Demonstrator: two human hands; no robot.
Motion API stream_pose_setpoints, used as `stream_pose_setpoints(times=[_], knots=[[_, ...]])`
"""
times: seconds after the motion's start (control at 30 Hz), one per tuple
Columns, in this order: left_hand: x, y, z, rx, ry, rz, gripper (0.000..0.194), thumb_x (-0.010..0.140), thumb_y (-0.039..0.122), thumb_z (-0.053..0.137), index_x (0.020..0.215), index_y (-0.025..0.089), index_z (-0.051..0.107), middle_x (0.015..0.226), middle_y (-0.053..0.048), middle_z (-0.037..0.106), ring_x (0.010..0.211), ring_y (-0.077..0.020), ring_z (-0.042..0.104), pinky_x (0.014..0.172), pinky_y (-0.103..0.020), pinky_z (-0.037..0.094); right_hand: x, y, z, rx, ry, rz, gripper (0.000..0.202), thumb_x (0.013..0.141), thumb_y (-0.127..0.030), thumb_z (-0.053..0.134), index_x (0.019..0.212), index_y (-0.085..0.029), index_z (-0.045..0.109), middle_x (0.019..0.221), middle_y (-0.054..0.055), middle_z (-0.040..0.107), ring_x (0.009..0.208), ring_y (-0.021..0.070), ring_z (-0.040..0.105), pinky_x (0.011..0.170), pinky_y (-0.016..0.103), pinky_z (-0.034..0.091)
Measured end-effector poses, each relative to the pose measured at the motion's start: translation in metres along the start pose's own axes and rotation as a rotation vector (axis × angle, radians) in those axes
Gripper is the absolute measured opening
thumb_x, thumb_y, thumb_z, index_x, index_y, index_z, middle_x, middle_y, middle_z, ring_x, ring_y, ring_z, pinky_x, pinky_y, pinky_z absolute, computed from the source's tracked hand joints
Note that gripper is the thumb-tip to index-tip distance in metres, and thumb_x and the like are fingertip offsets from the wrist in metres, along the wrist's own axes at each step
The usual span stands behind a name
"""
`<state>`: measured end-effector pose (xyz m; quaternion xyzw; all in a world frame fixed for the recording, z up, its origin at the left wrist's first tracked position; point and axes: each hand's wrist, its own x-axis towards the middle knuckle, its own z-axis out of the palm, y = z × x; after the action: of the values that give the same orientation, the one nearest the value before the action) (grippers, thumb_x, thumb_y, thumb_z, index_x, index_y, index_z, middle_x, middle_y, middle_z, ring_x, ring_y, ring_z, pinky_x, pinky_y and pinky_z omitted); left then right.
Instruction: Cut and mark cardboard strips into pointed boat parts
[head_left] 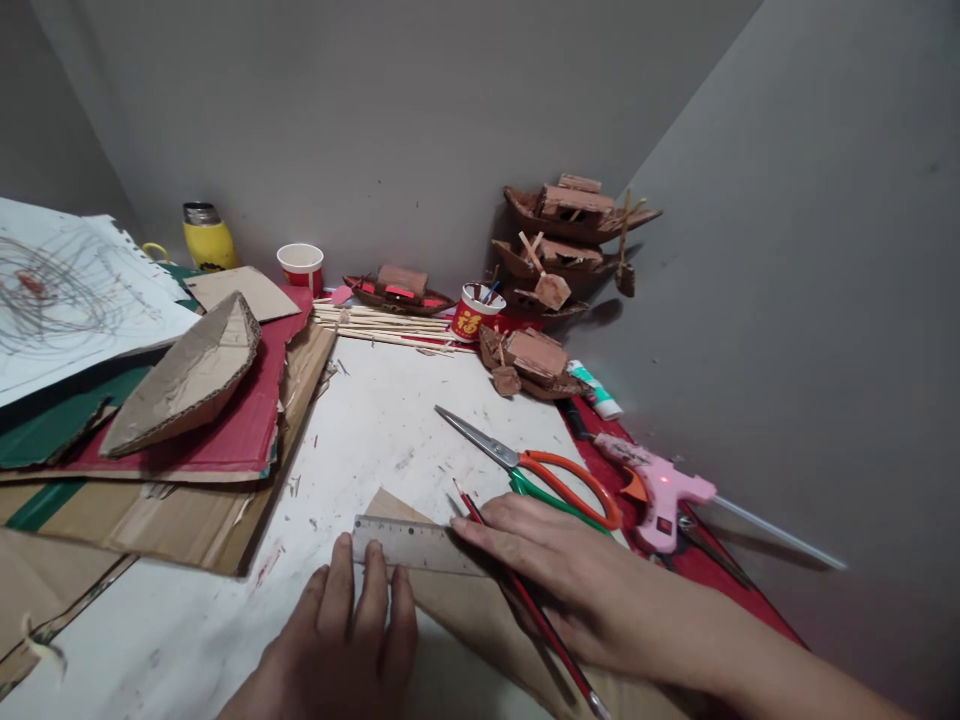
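Note:
A clear ruler (409, 543) lies across a pointed piece of brown cardboard (457, 605) on the white tabletop. My left hand (352, 630) is open, its outstretched fingertips resting at the ruler's left end and lower edge. Over the ruler's right end lies my right hand (551, 565), with a red and black pencil (540, 620) held in it, tip pointing up and left. The hand hides that end of the ruler. Just beyond are scissors (517, 460) with orange and green handles, blades apart from the cardboard.
Cardboard sheets and a cardboard boat hull (187, 390) are piled at left. Thin sticks (390, 325), paper cups (300, 265) and brown model boats (536, 355) line the back. A pink glue gun (660, 485) with a glue stick lies by the right wall.

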<state>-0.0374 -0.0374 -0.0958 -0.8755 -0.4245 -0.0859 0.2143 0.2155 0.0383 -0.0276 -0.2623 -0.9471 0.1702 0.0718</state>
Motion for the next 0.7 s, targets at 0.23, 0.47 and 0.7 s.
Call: stream_pose_setpoints(times=[0.23,0.47,0.7], knots=[[-0.001,-0.002,0.005,0.010,-0.029,0.027,0.045,0.090,0.045,0.048,0.122,0.016,0.061,0.122,-0.011,0.064,0.113,-0.0309,0.055,0.089,-0.041,0.040,-0.002,-0.001,0.006,0.015,0.072,-0.014,0.063,0.081,-0.002,0.042,0.143,-0.015,0.034,0.116,0.017,0.060,0.110,0.0257,0.055,0.089,0.041,0.047],[-0.001,-0.006,0.007,-0.003,0.034,-0.001,0.039,0.091,0.042,0.049,0.116,0.016,0.065,0.119,-0.010,0.065,0.111,-0.0297,0.054,0.091,-0.042,0.039,-0.006,0.003,0.018,0.098,0.132,-0.010,0.066,0.080,0.001,0.043,0.143,-0.015,0.033,0.114,0.017,0.058,0.105,0.0267,0.052,0.086,0.043,0.045],[0.007,-0.016,0.002,0.009,0.087,0.096,0.037,0.097,0.031,0.036,0.110,0.011,0.064,0.111,-0.010,0.070,0.108,-0.0236,0.055,0.094,-0.036,0.035,-0.003,0.003,0.017,0.137,0.148,-0.026,0.057,0.087,-0.007,0.049,0.141,-0.016,0.033,0.100,0.014,0.061,0.092,0.0253,0.053,0.077,0.040,0.043]])
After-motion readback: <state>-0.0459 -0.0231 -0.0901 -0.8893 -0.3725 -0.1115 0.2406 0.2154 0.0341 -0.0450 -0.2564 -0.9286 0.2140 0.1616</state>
